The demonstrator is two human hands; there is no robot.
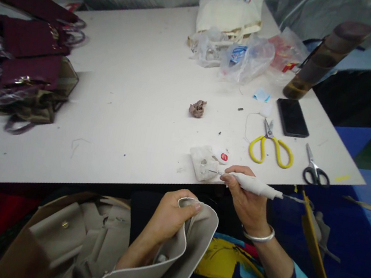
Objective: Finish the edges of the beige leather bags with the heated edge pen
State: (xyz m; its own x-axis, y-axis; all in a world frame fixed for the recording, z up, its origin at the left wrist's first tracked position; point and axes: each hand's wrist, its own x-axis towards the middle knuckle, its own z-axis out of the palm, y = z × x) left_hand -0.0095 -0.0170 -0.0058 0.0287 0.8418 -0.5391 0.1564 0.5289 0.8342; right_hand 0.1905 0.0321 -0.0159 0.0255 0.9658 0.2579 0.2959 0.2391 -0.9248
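Observation:
My left hand (172, 215) is closed on the rim of a light grey-beige bag (192, 250), thumb on the edge, with the forearm partly inside its opening. Between the fingers of my right hand (249, 200) is a white pen-shaped tool (256, 186) with a thin metal tip and what looks like a cord at its back end. That tip points left, over or touching a small white folded pad (202, 163) at the table's front edge; contact is unclear. A dark grey spot marks the pad. Beside it lies a small red round piece (224, 157).
Yellow-handled scissors (272, 147), black-handled scissors (314, 169), a phone (292, 118) and a tilted-looking bottle (324, 60) occupy the table's right side. A crumpled brown lump (197, 108) lies mid-table. Maroon bags (33, 45) are at left; a box of beige bags (61, 230) stands below.

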